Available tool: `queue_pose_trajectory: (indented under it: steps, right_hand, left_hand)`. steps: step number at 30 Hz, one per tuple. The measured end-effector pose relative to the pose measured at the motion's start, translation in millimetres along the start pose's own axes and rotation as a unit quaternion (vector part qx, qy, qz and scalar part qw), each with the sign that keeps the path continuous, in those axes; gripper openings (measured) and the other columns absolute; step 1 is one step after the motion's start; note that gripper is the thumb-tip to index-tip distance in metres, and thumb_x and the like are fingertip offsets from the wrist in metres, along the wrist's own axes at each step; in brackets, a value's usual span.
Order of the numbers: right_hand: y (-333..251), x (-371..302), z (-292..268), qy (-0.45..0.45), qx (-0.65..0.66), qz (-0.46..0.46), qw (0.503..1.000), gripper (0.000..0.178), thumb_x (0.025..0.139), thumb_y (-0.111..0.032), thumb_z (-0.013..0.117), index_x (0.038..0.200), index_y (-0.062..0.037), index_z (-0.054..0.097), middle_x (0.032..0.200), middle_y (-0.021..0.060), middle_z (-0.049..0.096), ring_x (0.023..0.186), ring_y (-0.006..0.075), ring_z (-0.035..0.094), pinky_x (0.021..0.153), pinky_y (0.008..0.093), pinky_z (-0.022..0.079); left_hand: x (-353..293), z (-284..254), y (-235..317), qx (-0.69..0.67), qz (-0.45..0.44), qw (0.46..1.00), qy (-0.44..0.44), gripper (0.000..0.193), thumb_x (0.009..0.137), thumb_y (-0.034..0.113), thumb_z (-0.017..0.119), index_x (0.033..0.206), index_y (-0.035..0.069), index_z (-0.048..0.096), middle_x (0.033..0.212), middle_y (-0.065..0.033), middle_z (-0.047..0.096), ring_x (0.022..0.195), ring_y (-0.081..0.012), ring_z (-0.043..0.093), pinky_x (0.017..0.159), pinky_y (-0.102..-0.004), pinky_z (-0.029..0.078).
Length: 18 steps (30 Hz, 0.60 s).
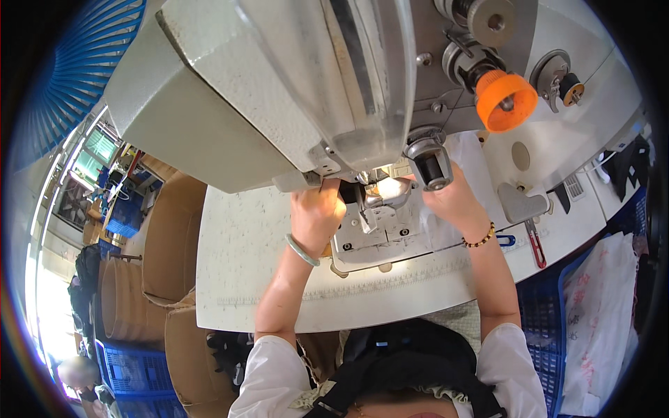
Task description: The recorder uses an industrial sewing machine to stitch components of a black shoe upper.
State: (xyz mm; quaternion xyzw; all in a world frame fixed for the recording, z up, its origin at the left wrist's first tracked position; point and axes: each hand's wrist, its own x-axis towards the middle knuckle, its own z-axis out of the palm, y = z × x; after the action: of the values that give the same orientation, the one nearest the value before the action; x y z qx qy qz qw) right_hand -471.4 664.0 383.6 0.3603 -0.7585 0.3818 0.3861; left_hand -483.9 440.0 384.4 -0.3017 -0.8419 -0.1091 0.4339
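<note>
Both my hands are at the lit needle area (387,194) of a large grey sewing machine (230,132). My left hand (317,214) is closed just left of the presser foot, its fingertips partly hidden under the machine head. A small dark piece (348,193), perhaps cloth, shows beside its fingers. My right hand (451,202) is curled on the right side of the needle area. A black-centred metal knob (431,168) hides part of its fingers, so what they hold cannot be seen. A thin white sheet (446,233) lies beneath that hand.
Red-handled snips (536,245) and a blue-handled tool (507,240) lie right of my right wrist. An orange dial (493,115) juts from the machine. Cardboard boxes (174,240) flank the white table (233,292). A blue crate (543,320) stands right; another person (80,376) is lower left.
</note>
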Motion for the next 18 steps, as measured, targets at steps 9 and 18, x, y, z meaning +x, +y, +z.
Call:
queue_pose_trajectory:
  steps: [9, 18]
  right_hand:
    - [-5, -3, -3, -0.041, -0.048, -0.066, 0.996, 0.028, 0.062, 0.003, 0.060, 0.089, -0.0031, 0.061, 0.097, 0.0023, 0.053, 0.094, 0.0239, 0.054, 0.077, 0.0314, 0.049]
    - [-14, 0, -9, -0.031, -0.132, -0.179, 0.975, 0.015, 0.068, -0.003, 0.071, 0.078, 0.0006, 0.060, 0.089, 0.0046, 0.054, 0.088, 0.0243, 0.056, 0.064, 0.0301, 0.052]
  left_hand:
    - [-5, -12, 15, -0.031, 0.000, 0.999, 0.015, 0.038, 0.055, -0.013, 0.049, 0.089, 0.000, 0.062, 0.090, -0.0122, 0.061, 0.084, -0.0306, 0.060, 0.072, -0.0355, 0.051]
    - [-7, -22, 21, -0.012, 0.072, 0.996, 0.043, 0.027, 0.066, -0.009, 0.058, 0.093, -0.007, 0.059, 0.101, -0.0191, 0.059, 0.081, -0.0282, 0.061, 0.072, -0.0349, 0.051]
